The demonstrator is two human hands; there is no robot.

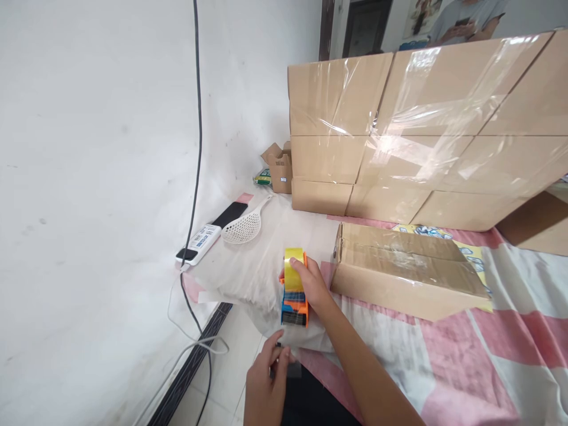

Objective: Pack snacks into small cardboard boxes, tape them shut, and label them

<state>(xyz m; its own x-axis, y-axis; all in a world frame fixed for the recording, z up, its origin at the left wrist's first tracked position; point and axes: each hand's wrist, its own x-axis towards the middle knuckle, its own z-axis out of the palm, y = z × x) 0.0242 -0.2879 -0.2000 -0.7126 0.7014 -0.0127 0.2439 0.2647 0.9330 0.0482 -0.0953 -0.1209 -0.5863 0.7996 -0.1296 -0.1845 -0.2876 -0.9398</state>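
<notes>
My right hand (313,283) is wrapped round an orange and blue tape dispenser (300,306) loaded with a roll of yellow tape (293,278). The thumb presses on the roll. Nearer to me, my left hand (268,378) is closed in a pinch; a small dark thing shows at its fingertips, too little of it to name. A translucent strip shows faintly beside those fingers. To the right of the dispenser, a taped cardboard box (403,266) lies on the cloth, apart from both hands.
Stacked cardboard boxes (377,142) wrapped in clear film stand behind. A white perforated skimmer (243,228), a black phone (229,215) and a white device (200,242) lie by the wall. A black cable (197,118) hangs at the left. Someone holding a phone shows at the back.
</notes>
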